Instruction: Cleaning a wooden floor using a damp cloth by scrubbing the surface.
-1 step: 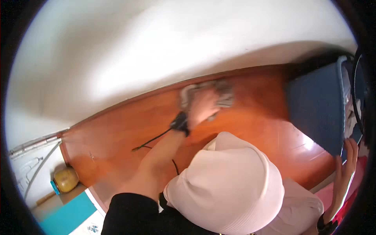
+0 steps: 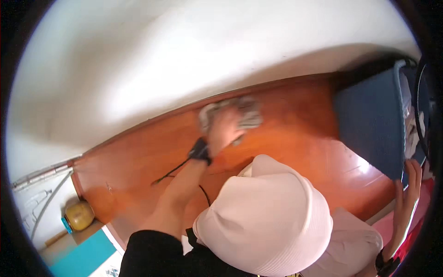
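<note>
My left hand presses down on a grey-and-white patterned cloth spread on the reddish-brown wooden floor, close to the wall. The hand is smeared by motion, and its fingers are closed over the cloth. A black band circles that wrist, with a dark cord trailing from it. At the right edge, my right hand has its fingers stretched and thumb apart, resting against the rim of a dark blue bin. A black band also sits on the right wrist.
A white wall with a brown skirting runs along the far side. A pale pink cap covers the lower middle. At the lower left lies a yellow jar with a teal lid, near a teal surface. Light fabric shows inside the bin.
My left hand and the cloth have slid left and slightly nearer along the floor. My right hand stays at the bin's rim.
</note>
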`<action>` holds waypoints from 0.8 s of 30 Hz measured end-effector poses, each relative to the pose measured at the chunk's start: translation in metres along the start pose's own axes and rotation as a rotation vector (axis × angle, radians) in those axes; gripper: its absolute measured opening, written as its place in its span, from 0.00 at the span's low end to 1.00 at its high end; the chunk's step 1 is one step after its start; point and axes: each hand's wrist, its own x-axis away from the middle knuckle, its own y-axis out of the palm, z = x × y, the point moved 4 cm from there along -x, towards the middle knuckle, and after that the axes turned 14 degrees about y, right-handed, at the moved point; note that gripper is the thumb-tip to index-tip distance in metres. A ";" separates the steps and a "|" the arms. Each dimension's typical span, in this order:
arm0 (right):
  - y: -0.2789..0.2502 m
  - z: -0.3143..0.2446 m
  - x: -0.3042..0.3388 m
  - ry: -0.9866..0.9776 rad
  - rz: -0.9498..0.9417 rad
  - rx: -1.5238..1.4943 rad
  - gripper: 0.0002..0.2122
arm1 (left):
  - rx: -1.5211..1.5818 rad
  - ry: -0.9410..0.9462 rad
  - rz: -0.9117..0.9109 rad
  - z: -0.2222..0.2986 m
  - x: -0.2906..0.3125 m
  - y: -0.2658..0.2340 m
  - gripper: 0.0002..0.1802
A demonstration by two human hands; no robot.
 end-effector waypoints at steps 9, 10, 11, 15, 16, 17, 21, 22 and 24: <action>0.007 0.011 0.021 0.175 -0.036 -0.012 0.22 | -0.160 -0.668 0.328 -0.057 0.130 -0.022 0.36; 0.001 0.011 0.022 0.170 -0.035 -0.106 0.21 | -0.043 -0.766 0.222 -0.048 0.104 -0.004 0.37; 0.003 0.011 0.021 0.185 -0.031 -0.107 0.21 | -0.178 -0.647 0.237 -0.028 0.079 0.002 0.35; 0.003 -0.021 0.008 0.175 -0.091 -0.254 0.21 | -0.251 -0.364 0.168 0.027 -0.007 0.039 0.35; -0.001 -0.034 0.003 0.086 -0.119 -0.258 0.23 | -0.229 -0.276 0.140 0.035 -0.028 0.044 0.35; 0.007 -0.038 0.002 0.087 -0.058 -0.246 0.21 | -0.207 -0.185 0.108 0.040 -0.045 0.047 0.35; 0.018 -0.045 -0.009 0.117 -0.124 -0.312 0.17 | -0.150 -0.107 -0.003 0.056 -0.091 0.051 0.36; 0.019 -0.044 -0.010 0.129 -0.127 -0.309 0.17 | -0.143 -0.098 -0.008 0.055 -0.089 0.050 0.36; 0.023 -0.037 -0.010 0.223 -0.194 -0.271 0.14 | -0.166 -0.045 0.050 0.057 -0.091 0.048 0.36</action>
